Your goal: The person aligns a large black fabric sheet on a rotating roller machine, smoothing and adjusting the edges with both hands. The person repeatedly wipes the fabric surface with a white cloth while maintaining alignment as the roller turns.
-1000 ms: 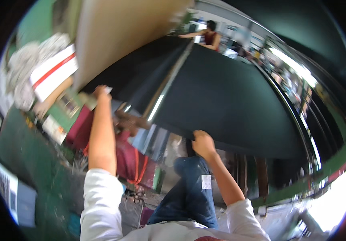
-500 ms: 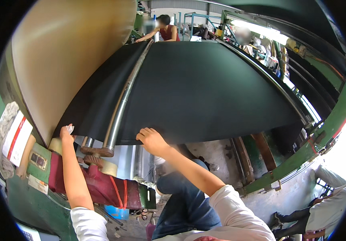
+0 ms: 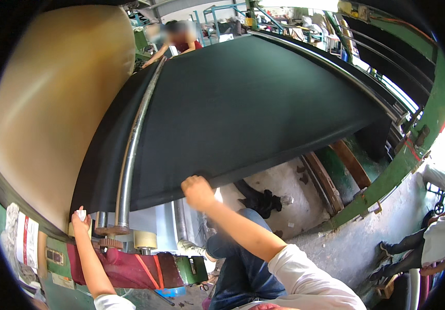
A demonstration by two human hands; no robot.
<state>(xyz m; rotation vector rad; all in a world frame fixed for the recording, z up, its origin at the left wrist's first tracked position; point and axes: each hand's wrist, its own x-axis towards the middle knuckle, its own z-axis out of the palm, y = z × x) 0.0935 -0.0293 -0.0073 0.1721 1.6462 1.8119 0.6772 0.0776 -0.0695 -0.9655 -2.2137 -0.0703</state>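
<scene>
A broad black sheet of fabric-like material stretches across the machine, passing a long metal roller. At the sheet's near edge, my right hand has its fingers curled round the border. My left hand is at the sheet's near left corner, beside a large tan drum. A small white scrap sits between its fingers; whether they also pinch the sheet is hidden.
Below the roller's end are a rusty gear and a maroon-wrapped beam. A green curved frame stands at right. Across the sheet, a co-worker reaches toward the drum. Another person is at far right.
The view has turned, so the sheet and roller appear tilted. My right hand's fingers have closed round the sheet's edge. My left hand stays at the corner by the drum.
</scene>
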